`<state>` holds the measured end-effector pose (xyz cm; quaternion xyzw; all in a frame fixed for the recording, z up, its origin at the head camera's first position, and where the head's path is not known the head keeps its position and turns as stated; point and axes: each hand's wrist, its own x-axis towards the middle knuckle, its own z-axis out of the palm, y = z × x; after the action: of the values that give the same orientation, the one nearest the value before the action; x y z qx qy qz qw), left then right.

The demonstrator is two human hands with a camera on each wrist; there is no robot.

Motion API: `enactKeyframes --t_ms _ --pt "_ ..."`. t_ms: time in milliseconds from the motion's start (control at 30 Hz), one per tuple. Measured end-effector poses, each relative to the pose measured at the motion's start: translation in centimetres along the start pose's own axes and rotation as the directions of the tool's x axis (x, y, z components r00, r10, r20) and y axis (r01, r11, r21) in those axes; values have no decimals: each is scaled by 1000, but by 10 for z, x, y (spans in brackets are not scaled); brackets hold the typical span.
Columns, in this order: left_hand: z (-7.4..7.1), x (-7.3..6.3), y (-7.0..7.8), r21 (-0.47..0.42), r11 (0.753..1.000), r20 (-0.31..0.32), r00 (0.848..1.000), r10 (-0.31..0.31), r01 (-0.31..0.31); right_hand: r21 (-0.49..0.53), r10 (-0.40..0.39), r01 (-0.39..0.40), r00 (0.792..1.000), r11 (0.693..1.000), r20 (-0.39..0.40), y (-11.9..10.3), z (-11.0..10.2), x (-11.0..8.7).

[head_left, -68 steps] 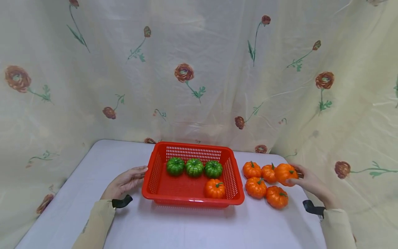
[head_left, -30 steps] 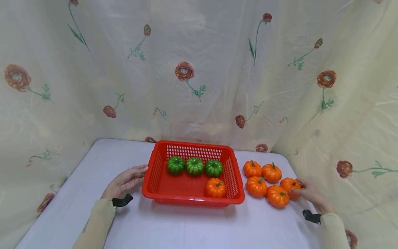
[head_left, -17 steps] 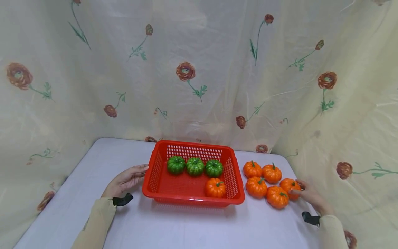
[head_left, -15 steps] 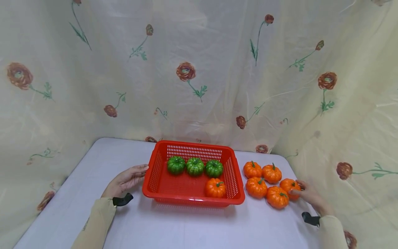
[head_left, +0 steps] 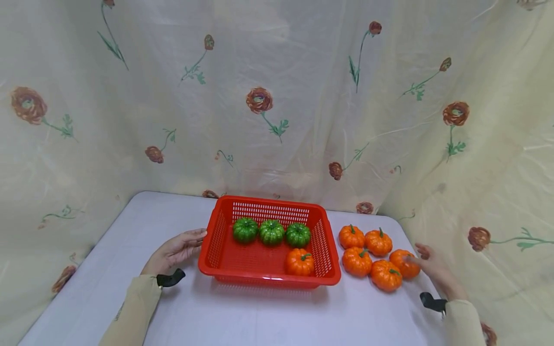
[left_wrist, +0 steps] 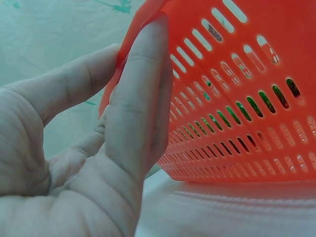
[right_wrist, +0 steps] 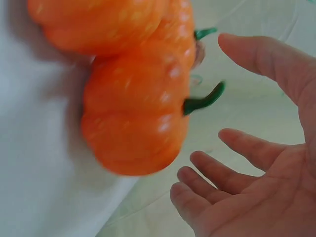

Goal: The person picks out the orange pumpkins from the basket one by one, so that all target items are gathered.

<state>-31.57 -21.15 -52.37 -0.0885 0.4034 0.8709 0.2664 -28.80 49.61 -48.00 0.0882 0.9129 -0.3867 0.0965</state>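
Observation:
My left hand (head_left: 175, 251) pinches the left rim of a red plastic basket (head_left: 268, 277); the left wrist view has thumb and fingers (left_wrist: 133, 98) on either side of that rim. Inside the basket sit three green pumpkins (head_left: 271, 232) in a row and one orange pumpkin (head_left: 298, 262) near the front right. On the right, my right hand (head_left: 439, 271) is beside the rightmost orange pumpkin (head_left: 400, 266), thumb and fingers spread. From the right wrist, a gap shows between the hand (right_wrist: 266, 187) and that green-stemmed pumpkin (right_wrist: 133, 118), which stands on the table.
Several more orange pumpkins (head_left: 357, 262) stand close together on the white table (head_left: 242, 317), right of the basket. A flowered curtain (head_left: 294, 158) hangs behind and along both sides. The table's right edge runs near my right hand.
My right hand held an orange pumpkin over the group, set it down at the right of the others, then let go and drew slightly away. My left hand stayed on the basket rim.

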Motion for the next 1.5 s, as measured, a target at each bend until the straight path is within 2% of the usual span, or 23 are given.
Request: enactKeyframes --t_ms 233,433,600,800,900,1100,1233,1333,1400,1500 --pt "0 0 0 -6 1000 -18 1000 7 -7 -41 -112 111 994 993 -13 -36 4 -10" --pt "0 -1 -1 4 1000 -15 1000 11 -11 -70 -219 219 976 973 8 -78 15 -20" --pt "-1 -1 -1 10 1000 -39 999 3 -3 -30 -304 305 952 952 33 -112 30 -23" --pt "-2 -1 -2 27 1000 -29 1000 7 -7 -58 -385 389 920 919 71 -152 57 -29" --pt "-2 -1 -2 23 1000 -45 999 -4 5 -57 -417 424 903 904 106 -168 70 -29" --pt "-2 -2 -4 13 1000 -52 999 -5 6 -42 -447 464 870 885 208 -194 97 -29" --pt "-2 -1 -2 11 1000 -38 999 -14 14 -41 -471 501 836 865 282 -205 113 -27" --pt "-1 -1 -1 15 1000 -42 999 -14 15 -52 -460 502 825 863 330 -214 123 -26" --pt "-1 -1 0 20 1000 -56 998 -10 11 -72 -440 493 825 867 355 -219 128 -25" --pt "0 0 0 22 1000 -74 997 -9 10 -112 -430 504 817 857 385 -225 135 -22"
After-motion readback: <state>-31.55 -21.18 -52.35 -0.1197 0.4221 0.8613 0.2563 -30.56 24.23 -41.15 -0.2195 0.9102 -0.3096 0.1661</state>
